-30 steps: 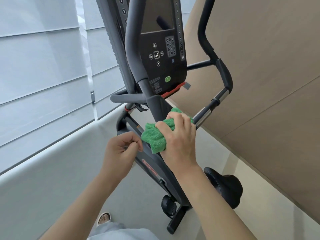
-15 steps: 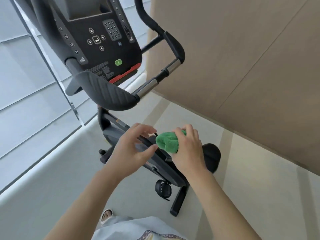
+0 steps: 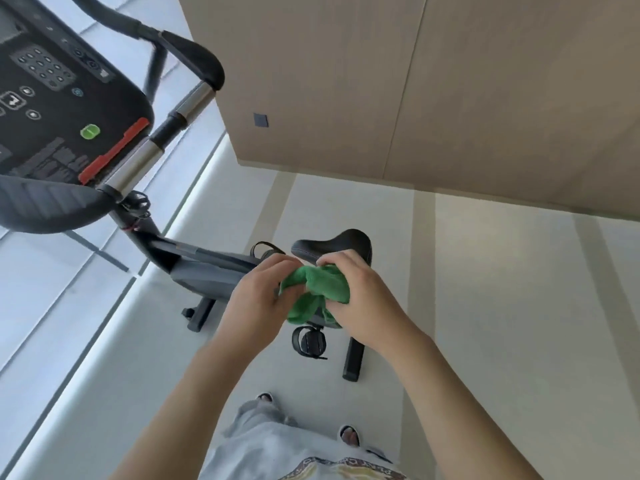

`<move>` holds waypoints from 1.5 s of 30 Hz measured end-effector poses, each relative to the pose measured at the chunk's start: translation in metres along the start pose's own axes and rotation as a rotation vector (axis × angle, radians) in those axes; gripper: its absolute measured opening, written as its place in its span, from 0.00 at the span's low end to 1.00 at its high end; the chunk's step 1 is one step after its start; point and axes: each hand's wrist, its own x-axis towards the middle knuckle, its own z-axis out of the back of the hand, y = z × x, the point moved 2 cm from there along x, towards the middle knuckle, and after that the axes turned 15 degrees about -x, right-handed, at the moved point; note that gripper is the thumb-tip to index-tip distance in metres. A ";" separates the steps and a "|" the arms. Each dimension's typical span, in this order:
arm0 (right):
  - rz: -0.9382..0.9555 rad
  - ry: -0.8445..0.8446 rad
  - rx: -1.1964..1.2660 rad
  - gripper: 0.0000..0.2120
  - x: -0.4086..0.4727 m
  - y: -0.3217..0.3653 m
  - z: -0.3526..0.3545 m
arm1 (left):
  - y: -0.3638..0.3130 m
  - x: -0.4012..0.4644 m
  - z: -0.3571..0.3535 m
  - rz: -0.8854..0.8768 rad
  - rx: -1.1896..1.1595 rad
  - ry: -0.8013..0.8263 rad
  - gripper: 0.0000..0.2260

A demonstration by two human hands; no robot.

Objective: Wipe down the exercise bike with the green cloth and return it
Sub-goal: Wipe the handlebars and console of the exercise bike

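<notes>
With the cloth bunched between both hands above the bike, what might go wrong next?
1. The green cloth is wadded between the left hand and right hand; a loose fold hanging below might slip free and drop.
2. Both hands are off the bike, so the saddle and pedal beneath could go unwiped.

I hold the crumpled green microfibre cloth [image 3: 313, 292] between my left hand [image 3: 258, 299] and my right hand [image 3: 363, 303], in front of my body, above the dark grey upright exercise bike [image 3: 207, 271]. Its black padded saddle [image 3: 332, 245] lies just behind my right hand. The black button-covered console [image 3: 62, 109] is up at my left, the tan panelled wall [image 3: 415, 98] behind, my sandalled feet [image 3: 349, 436] below on the pale floor [image 3: 502, 306].
</notes>
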 end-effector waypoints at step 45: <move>-0.352 -0.101 -0.244 0.15 0.087 -0.079 0.116 | -0.016 0.215 -0.078 -0.325 -0.120 0.250 0.12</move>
